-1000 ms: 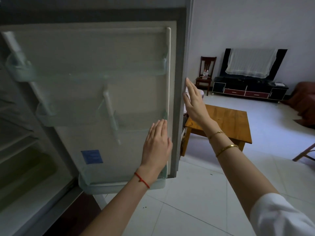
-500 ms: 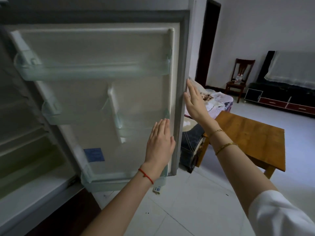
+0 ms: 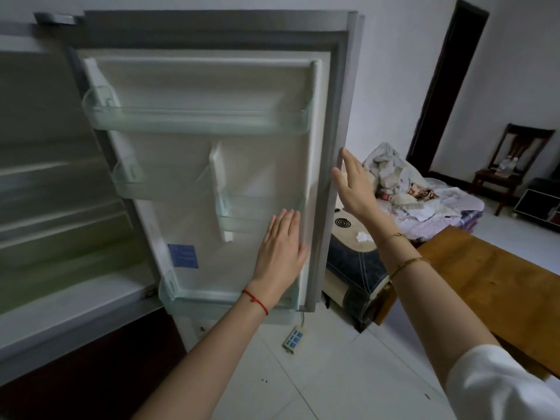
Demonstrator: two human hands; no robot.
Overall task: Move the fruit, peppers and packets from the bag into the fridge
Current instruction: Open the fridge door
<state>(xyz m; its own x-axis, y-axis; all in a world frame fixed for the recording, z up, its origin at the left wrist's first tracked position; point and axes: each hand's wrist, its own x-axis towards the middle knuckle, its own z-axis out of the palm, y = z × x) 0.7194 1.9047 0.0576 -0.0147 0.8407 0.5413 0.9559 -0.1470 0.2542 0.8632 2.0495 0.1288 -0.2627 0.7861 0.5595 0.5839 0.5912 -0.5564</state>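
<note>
The fridge door (image 3: 188, 165) stands wide open, its inner side with clear empty racks facing me. The fridge interior (image 3: 54, 207) with its shelves shows at the left, blurred. My left hand (image 3: 280, 253) lies flat, fingers together, against the door's inner panel near its free edge. My right hand (image 3: 353, 184) is flat and open just beyond the door's outer edge, fingertips at the grey seal. Neither hand holds anything. No bag, fruit, peppers or packets are in view.
A wooden table (image 3: 491, 286) stands at the right. Behind the door's edge is a bed or sofa (image 3: 357, 268) with crumpled cloth and papers (image 3: 403, 189). A power strip (image 3: 293, 339) lies on the tiled floor below the door. A chair (image 3: 512, 165) and dark doorway (image 3: 445, 83) are farther back.
The door has swung further open and the view has turned, revealing the bed and doorway. Both hands stay flat at the door's free edge.
</note>
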